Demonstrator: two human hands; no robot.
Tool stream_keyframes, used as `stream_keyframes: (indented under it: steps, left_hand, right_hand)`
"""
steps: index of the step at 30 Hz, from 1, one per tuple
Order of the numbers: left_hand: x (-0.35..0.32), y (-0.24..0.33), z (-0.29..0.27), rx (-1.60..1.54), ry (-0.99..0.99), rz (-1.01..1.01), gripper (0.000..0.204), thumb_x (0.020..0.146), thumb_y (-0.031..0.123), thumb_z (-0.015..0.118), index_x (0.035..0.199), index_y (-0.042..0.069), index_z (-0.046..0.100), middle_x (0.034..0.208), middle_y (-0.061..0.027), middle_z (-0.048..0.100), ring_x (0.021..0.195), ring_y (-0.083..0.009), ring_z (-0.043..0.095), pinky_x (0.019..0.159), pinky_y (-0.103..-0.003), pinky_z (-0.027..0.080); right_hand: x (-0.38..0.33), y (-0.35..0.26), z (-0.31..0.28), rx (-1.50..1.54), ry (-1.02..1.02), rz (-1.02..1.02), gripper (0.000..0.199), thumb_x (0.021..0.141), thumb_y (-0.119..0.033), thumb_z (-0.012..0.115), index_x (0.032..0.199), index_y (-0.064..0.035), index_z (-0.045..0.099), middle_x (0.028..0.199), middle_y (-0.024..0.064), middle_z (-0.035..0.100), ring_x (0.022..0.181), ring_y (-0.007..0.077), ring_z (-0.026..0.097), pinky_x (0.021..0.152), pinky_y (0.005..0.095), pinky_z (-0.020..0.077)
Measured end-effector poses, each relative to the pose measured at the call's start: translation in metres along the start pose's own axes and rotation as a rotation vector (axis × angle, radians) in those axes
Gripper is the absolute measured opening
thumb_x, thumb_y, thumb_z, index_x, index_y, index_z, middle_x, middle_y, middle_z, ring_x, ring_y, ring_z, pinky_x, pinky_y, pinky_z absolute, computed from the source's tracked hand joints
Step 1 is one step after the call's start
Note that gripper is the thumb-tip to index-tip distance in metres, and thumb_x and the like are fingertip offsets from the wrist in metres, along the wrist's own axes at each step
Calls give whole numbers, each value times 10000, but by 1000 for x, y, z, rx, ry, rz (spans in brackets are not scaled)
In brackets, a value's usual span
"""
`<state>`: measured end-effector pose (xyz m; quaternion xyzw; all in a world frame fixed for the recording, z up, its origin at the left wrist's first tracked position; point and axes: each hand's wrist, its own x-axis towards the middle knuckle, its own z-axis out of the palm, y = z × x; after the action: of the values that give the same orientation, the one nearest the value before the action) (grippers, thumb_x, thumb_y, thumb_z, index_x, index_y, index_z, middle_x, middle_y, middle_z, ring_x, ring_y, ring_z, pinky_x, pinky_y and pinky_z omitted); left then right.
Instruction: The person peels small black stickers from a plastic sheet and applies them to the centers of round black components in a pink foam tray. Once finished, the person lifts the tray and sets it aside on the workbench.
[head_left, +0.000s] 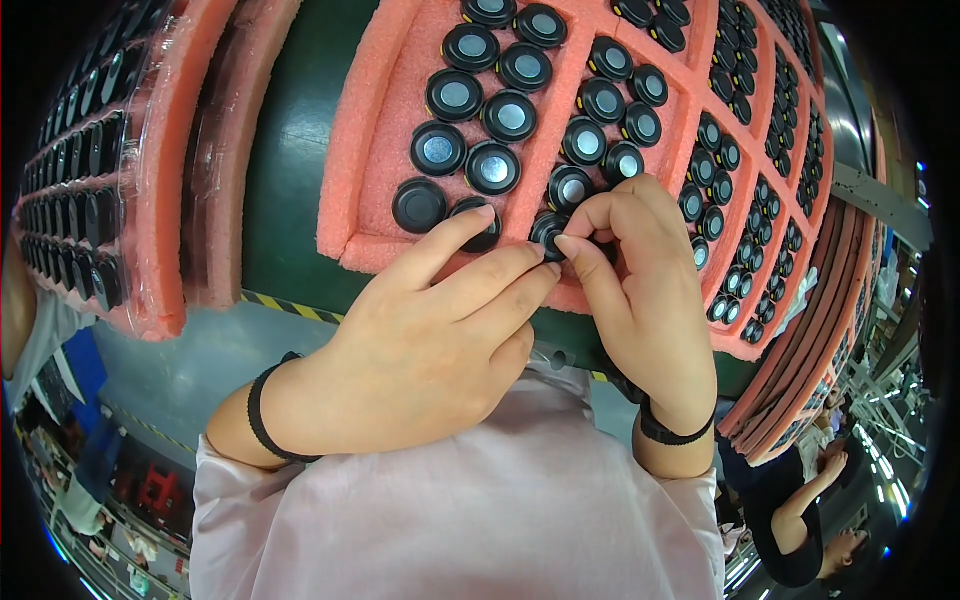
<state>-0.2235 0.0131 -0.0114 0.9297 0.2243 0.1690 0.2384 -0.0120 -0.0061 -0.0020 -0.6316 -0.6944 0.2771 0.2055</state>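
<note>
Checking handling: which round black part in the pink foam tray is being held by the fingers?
The round black part at the tray's near edge, pinched between both hands' fingertips; the others sit untouched.

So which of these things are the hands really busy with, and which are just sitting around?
Busy with:
- left hand and right hand, both pinching one small black round part
- pink foam tray it sits in, beside other black round parts

Just sitting around:
- second foam tray of parts on the left
- stack of pink trays on the right
- green belt underneath
</note>
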Motion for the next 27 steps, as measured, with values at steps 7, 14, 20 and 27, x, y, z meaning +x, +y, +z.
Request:
stream_keyframes:
  steps: [7,14,20,27]
  left_hand:
    - [0,1,-1,3,-1,3,161,746,205,734,811,62,701,1260,-111,684,1236,-260,613,1137,-538,413]
    - [1,2,-4,-12,-19,4,174,737,210,743,821,63,701,1266,-113,681,1240,-267,613,1136,-542,414]
    - [2,1,-14,-65,22,19,215,721,198,762,868,52,703,1180,-116,693,1126,-268,651,1016,-490,486]
    - [4,2,-21,-87,60,27,275,742,198,780,948,28,712,942,-82,692,800,-228,662,650,-366,503]
  right_hand:
    - [-1,-1,1,-34,23,-10,124,852,17,710,926,0,612,886,93,527,846,251,544,754,345,458]
    - [-1,-1,3,0,81,20,139,851,54,719,927,-4,618,864,88,539,789,234,552,699,318,459]
    - [-19,-5,-15,150,80,-4,150,850,48,735,928,-5,618,900,88,587,810,219,576,700,315,471]
    - [-53,-6,-29,391,-116,-60,230,794,29,799,947,-16,634,968,122,642,849,236,628,708,325,495]
